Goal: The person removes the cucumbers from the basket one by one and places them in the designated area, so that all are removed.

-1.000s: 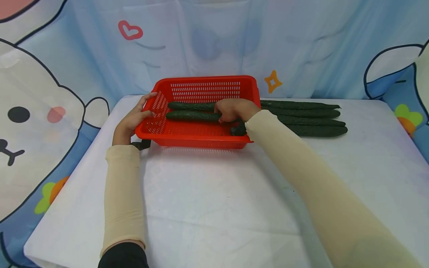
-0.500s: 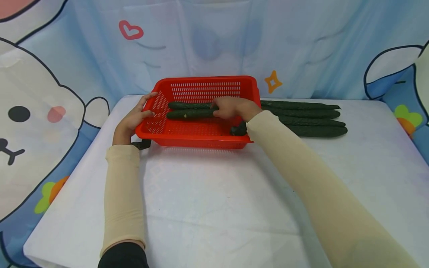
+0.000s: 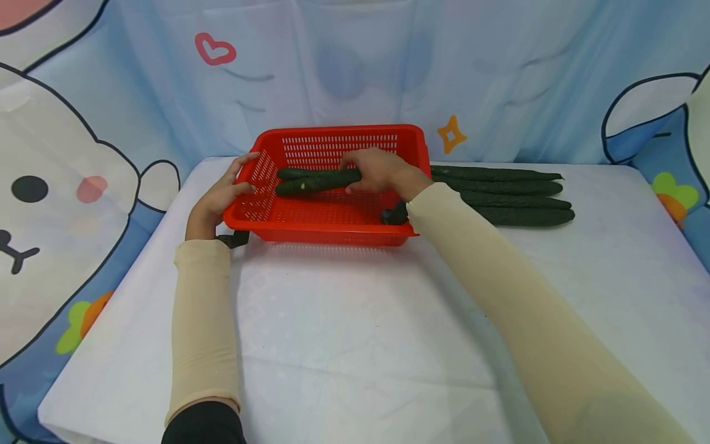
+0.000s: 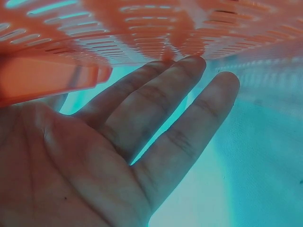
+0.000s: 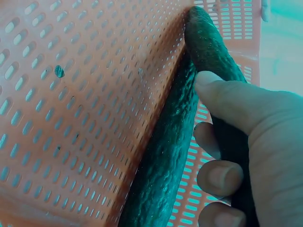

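Observation:
A red perforated plastic basket point(image 3: 333, 237) stands at the back of the table. My left hand point(image 3: 222, 196) grips its left rim; in the left wrist view several straight fingers point(image 4: 165, 123) lie against the underside. Inside the basket, my right hand point(image 3: 383, 172) holds a dark green cucumber point(image 3: 313, 184), thumb on one side and fingers curled round the other. The held cucumber's left end is low and its right end, at the hand, is tilted up. Behind it a second cucumber point(image 5: 158, 161) lies along the basket wall.
Several more cucumbers point(image 3: 516, 216) lie side by side on the white table point(image 3: 355, 345), right of the basket. A printed blue curtain point(image 3: 377, 68) hangs directly behind. Both forearms wear cream sleeves point(image 3: 205, 320).
My right hand has shifted slightly left and toward the back, and the held cucumber's right end has risen with it. The left hand and the basket have stayed put.

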Motion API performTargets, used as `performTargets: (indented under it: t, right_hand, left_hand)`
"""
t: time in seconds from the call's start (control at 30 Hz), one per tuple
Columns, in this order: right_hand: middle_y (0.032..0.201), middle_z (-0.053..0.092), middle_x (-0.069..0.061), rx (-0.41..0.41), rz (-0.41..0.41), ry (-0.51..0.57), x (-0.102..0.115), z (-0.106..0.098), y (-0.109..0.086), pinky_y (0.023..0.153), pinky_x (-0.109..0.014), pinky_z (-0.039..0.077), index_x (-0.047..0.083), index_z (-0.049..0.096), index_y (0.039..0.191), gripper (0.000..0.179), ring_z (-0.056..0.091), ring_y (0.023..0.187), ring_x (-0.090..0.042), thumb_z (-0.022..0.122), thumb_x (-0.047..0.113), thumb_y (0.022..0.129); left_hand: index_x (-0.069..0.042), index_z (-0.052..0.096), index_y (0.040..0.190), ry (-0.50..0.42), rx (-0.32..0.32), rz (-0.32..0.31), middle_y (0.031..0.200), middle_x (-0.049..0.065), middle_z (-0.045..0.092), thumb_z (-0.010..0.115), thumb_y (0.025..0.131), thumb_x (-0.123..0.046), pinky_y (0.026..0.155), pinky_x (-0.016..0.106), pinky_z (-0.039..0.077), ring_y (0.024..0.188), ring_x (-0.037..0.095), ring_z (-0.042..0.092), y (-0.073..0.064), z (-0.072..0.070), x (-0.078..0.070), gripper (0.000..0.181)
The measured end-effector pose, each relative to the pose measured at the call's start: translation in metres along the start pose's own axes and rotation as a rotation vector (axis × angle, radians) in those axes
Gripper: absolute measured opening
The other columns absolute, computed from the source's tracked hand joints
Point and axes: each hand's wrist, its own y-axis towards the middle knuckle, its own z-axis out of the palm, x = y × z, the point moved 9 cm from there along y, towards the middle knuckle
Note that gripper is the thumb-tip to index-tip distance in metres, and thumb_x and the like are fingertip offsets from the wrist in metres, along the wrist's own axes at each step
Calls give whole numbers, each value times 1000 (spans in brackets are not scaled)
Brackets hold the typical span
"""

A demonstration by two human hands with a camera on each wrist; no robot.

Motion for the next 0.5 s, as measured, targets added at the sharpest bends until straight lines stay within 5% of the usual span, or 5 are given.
performTargets:
  t: [0.5]
  right_hand:
    - [121, 61, -5, -124, 4, 44, 1, -15, -2, 98, -45, 50, 21, 56, 128, 43, 56, 107, -23, 70, 33, 89]
  left_hand:
    - [-43, 21, 152, 22, 1, 8, 152, 11, 29, 45, 96, -7, 80, 27, 60, 108, 24, 58, -2, 0, -2, 71]
